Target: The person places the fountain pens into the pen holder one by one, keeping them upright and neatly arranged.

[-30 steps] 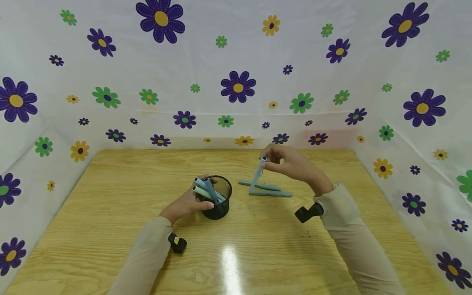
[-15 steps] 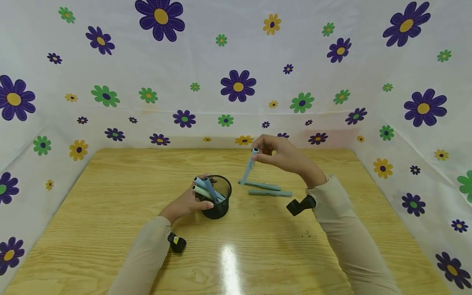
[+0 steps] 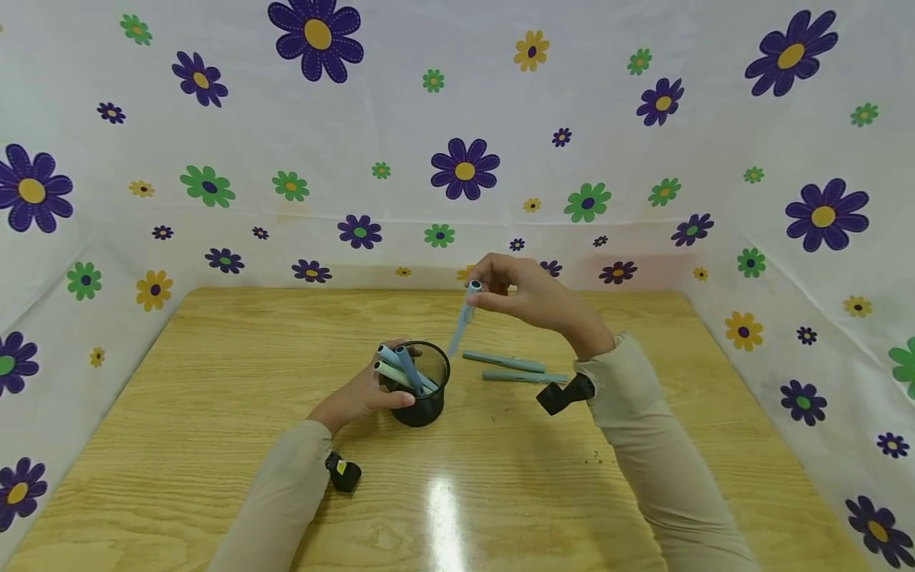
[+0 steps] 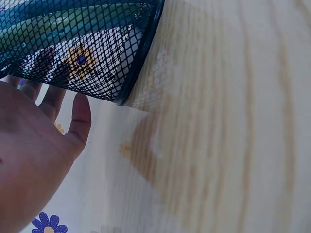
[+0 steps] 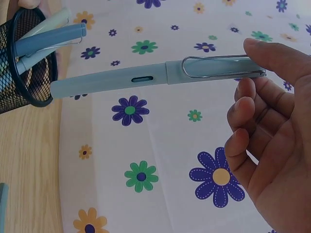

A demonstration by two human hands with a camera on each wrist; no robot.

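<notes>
Left hand (image 3: 363,396) grips while right hand (image 3: 532,294) pinches

"What's in the hands?"

"The left hand (image 3: 360,395) holds a black mesh cup (image 3: 420,411) with at least three pens (image 3: 410,370) leaning in it. The right hand (image 3: 527,292) pinches a light-blue pen (image 3: 463,319) near its top, tilted, its lower end near the rim."

"And on the worktop (image 3: 214,381)?"

"Two bluish-green pens (image 3: 503,361) lying right of the cup."

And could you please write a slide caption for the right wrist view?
Right hand pinching a light-blue pen by its cap end near a mesh cup of pens.
</notes>
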